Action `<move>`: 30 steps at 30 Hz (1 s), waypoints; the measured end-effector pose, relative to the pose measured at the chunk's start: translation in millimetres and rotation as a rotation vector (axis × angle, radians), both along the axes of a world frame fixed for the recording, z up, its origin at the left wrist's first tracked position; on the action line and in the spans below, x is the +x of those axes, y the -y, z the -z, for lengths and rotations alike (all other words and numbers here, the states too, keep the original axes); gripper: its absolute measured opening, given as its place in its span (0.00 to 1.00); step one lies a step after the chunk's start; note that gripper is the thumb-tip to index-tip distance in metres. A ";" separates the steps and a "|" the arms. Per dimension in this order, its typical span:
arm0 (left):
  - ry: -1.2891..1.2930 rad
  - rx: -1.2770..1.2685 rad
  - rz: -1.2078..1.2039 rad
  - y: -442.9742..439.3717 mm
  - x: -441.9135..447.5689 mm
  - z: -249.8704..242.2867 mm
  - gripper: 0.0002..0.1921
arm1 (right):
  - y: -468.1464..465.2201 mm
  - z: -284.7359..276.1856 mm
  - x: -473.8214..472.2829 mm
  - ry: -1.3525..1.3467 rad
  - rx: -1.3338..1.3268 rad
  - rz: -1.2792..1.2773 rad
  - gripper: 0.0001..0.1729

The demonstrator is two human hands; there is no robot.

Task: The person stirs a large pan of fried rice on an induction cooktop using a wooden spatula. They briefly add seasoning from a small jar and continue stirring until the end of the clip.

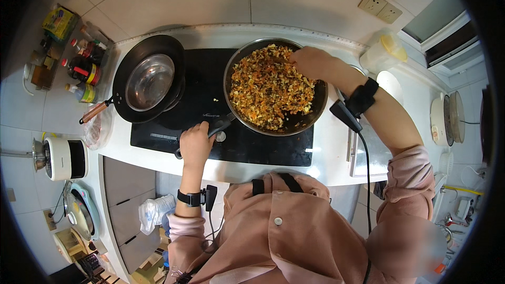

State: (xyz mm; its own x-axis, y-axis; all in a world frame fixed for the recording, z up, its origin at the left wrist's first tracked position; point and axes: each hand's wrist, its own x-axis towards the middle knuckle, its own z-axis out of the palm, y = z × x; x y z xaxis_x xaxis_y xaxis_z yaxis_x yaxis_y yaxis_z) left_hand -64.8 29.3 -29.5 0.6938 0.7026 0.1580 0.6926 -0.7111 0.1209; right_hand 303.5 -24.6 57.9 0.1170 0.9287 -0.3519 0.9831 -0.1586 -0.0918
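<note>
My left hand [195, 142] is wrapped around the black handle [219, 124] of a deep frying pan at the front left of its rim. The frying pan [226, 86] stands on the right part of a black cooktop [252, 148]. Chopped food [272, 90] in orange, yellow and dark bits fills most of it, with dark pan bottom showing at the lower right. Over the pan's upper right side, my right hand [309, 62] has its fingers closed on a brown utensil [281, 60]. Most of that utensil is hidden by the hand and the food.
Left of the frying pan, a black wok [120, 71] with a wooden handle holds a metal bowl [150, 83]. Sauce bottles [83, 69] line the left wall. A lidded plastic container [380, 55] stands at the back right. A cable [367, 173] hangs from my right wrist.
</note>
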 end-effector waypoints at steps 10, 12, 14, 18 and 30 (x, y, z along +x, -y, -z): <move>-0.083 -0.038 -0.040 -2.0 2.5 0.9 0.15 | 90.0 -58.2 -32.5 -0.045 0.104 -0.203 0.14; -0.065 -0.029 -0.030 -2.4 2.0 0.7 0.15 | 106.0 -89.7 -30.3 -0.004 -0.018 -0.147 0.14; -0.071 -0.041 -0.035 -3.1 2.0 0.8 0.15 | 114.5 -99.3 -35.4 0.041 -0.118 -0.134 0.14; -0.094 -0.065 -0.046 -6.3 4.4 0.9 0.14 | 119.4 -66.9 -53.3 0.118 -0.215 -0.213 0.16; -0.092 -0.061 -0.052 -5.2 3.7 0.6 0.14 | 81.7 -59.4 -20.0 -0.088 0.061 0.009 0.15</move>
State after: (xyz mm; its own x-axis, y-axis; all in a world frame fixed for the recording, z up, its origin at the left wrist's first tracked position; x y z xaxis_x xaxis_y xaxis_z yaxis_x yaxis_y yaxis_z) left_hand -61.1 34.4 -30.1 0.6658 0.7444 0.0512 0.7386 -0.6672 0.0966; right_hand 283.5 -106.3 117.3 0.0964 0.9477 -0.3041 0.9693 -0.1588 -0.1877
